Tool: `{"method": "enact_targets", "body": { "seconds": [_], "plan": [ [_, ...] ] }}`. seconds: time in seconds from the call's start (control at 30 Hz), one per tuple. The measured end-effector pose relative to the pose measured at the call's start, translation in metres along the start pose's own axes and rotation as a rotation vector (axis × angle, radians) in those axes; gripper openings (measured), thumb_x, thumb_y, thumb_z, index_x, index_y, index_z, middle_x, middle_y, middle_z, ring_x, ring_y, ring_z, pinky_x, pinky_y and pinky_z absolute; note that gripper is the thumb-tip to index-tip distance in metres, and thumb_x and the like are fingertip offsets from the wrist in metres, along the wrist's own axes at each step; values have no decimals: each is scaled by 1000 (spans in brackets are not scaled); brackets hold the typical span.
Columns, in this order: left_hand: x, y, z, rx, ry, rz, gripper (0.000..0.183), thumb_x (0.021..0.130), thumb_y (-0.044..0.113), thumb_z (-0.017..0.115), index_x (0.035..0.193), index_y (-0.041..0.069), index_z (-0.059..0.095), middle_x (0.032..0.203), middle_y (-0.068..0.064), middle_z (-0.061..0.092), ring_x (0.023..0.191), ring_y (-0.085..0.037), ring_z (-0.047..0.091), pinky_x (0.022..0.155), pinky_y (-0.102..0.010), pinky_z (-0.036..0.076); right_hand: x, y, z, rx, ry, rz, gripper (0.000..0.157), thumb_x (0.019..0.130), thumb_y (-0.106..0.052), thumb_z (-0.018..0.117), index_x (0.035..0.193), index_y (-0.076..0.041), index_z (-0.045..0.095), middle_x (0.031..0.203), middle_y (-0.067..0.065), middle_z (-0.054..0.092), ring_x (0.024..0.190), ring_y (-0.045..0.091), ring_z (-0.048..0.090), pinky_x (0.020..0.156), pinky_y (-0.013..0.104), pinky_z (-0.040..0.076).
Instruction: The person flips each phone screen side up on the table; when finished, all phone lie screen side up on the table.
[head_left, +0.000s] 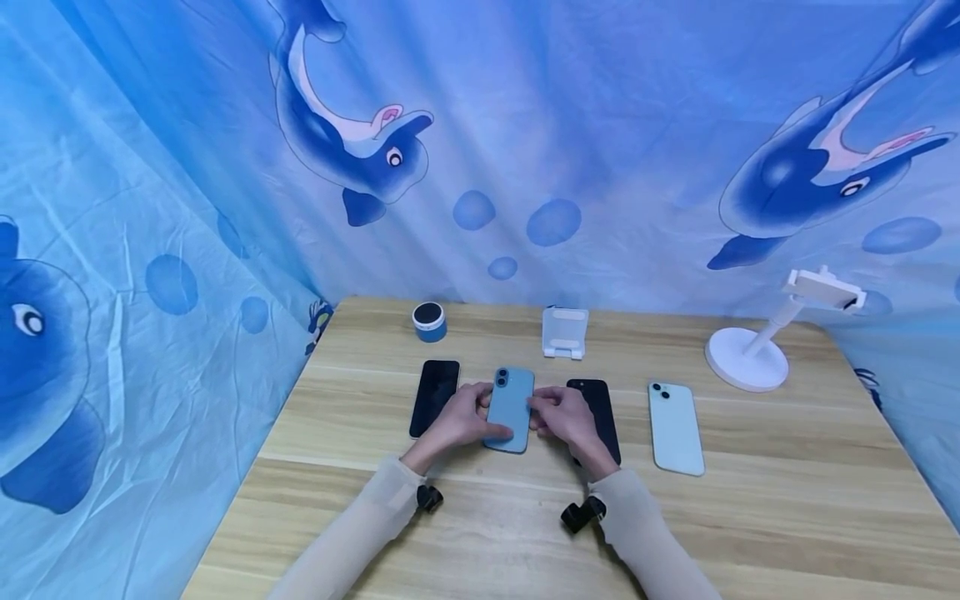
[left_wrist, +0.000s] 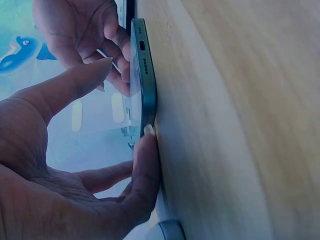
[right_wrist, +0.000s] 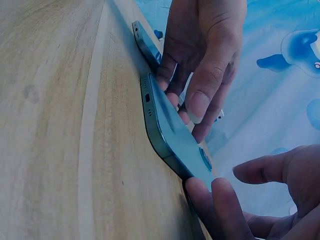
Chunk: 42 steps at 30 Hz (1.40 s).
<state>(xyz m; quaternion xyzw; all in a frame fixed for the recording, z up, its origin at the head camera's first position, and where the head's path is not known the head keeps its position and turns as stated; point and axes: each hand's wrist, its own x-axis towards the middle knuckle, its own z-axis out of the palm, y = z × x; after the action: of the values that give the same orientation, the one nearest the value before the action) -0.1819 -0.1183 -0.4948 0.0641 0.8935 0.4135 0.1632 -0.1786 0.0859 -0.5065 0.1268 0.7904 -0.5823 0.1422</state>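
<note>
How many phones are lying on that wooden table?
4: a black phone on the left, a blue phone in the middle, a second black phone partly hidden by the right hand, and a pale phone on the right.

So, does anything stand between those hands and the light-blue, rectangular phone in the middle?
Nothing visible does: the left hand and right hand touch opposite edges of the light-blue phone. A black rectangular phone, partly hidden by the right hand, lies off to its side.

Phone [head_left: 513, 410] between two hands [head_left: 467, 417] [head_left: 567, 417]
</note>
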Motion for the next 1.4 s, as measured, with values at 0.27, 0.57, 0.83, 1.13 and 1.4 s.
{"method": "enact_targets", "body": {
  "seconds": [0.27, 0.57, 0.83, 1.13, 1.4],
  "plan": [
    [-6, 12, 10, 107, 51, -57, 99, 73, 37, 95, 153, 5, 47, 125, -17, 54, 102, -28, 53, 89, -42, 46, 1, 0, 0, 27, -2, 25, 32, 100, -21, 67, 128, -5, 71, 97, 9, 71, 66, 11, 70, 62, 25, 60],
    [-5, 18, 27, 293, 116, -40, 116, 63, 48, 98, 152, 0, 42, 125, -20, 50, 103, -31, 52, 87, -43, 47, 1, 0, 1, 13, -1, 2, 33, 100, -22, 68, 128, -5, 71, 97, 9, 71, 66, 10, 70, 62, 24, 60],
    [-5, 26, 33, 348, 121, -74, 121, 62, 54, 98, 153, 0, 39, 131, -19, 47, 107, -33, 50, 91, -44, 48, 0, -1, 0, 11, 7, -6, 32, 99, -21, 69, 126, -4, 71, 95, 8, 70, 65, 10, 70, 61, 25, 60],
    [-4, 31, 36, 376, 119, -93, 121, 61, 50, 99, 153, -1, 40, 128, -19, 47, 103, -32, 50, 83, -43, 50, -1, -2, -1, 60, 0, 4, 31, 99, -18, 67, 125, -1, 71, 96, 10, 71, 64, 10, 70, 61, 25, 60],
    [-6, 34, 35, 382, 98, -80, 116, 64, 43, 98, 151, -5, 39, 127, -21, 45, 102, -33, 49, 79, -42, 51, -2, 0, -1, 105, -1, -2, 29, 99, -13, 67, 124, 1, 71, 96, 12, 71, 61, 10, 70, 60, 25, 60]
  ]
}}
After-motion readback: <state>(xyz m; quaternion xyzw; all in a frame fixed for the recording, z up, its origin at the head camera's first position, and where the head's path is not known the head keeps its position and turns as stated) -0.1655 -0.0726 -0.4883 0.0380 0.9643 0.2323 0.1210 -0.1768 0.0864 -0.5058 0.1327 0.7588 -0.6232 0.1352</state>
